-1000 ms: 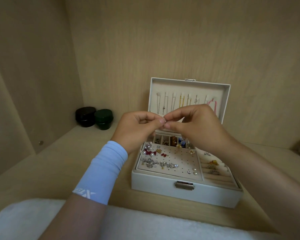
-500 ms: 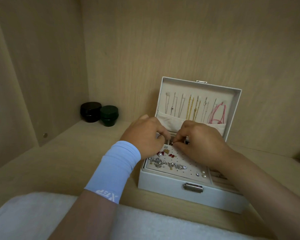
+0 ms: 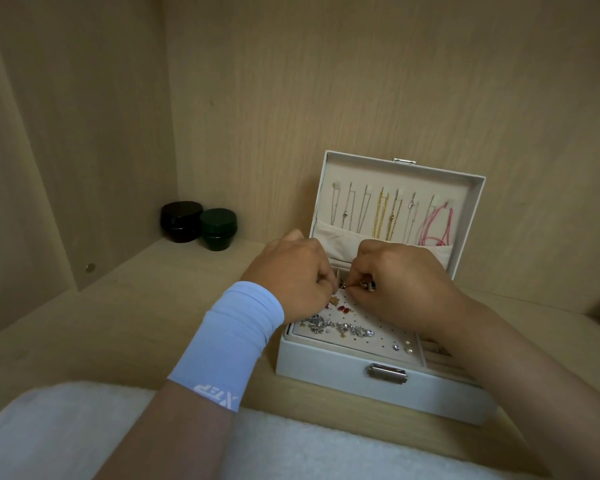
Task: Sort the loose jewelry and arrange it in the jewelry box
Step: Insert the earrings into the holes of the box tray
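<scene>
Right hand (image 3: 402,285) pinches a tiny earring (image 3: 347,288) — probably light, slippery, best gripped by its post — beside curled fingers of the left hand (image 3: 291,275), hold unclear

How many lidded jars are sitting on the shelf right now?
2. The black jar sits near the back left corner; the green jar stands just right of it. None seem hidden.

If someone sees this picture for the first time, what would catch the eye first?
The open white jewelry box stands on the wooden shelf, with chains hanging in its raised lid. The left hand and right hand meet over its earring tray, the right pinching a tiny piece. Two dark jars stand in the back left corner.
</scene>
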Motion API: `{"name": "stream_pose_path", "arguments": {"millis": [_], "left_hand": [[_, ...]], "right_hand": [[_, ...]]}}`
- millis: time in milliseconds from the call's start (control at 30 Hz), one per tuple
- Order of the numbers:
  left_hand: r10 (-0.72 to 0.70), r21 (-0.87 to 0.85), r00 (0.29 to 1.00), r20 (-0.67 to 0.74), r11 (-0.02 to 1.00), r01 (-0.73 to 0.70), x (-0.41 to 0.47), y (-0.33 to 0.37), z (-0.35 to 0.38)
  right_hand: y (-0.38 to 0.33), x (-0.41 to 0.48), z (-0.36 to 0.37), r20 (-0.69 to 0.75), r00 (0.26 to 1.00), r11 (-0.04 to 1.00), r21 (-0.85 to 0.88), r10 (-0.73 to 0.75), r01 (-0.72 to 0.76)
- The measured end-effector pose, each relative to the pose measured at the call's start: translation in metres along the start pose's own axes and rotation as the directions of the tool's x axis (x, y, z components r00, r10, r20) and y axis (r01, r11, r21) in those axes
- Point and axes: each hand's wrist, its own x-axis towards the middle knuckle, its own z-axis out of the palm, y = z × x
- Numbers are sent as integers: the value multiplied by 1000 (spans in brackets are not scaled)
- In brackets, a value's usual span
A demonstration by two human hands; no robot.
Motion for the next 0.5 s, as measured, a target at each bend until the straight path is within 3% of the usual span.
{"name": "stream_pose_path", "arguments": {"millis": [167, 333, 500], "left_hand": [[5, -1, 1000, -2, 1000, -5, -1, 0, 0], [23, -12, 1000, 7, 1000, -23, -1, 2, 0], [43, -9, 999, 18, 999, -43, -1, 3, 2]], "right_hand": [[-1, -2, 2, 0, 1000, 1000, 9, -28, 28], [6, 1, -11, 181, 982, 996, 84, -52, 37], [31, 0, -23, 135, 984, 986, 103, 119, -133]]}}
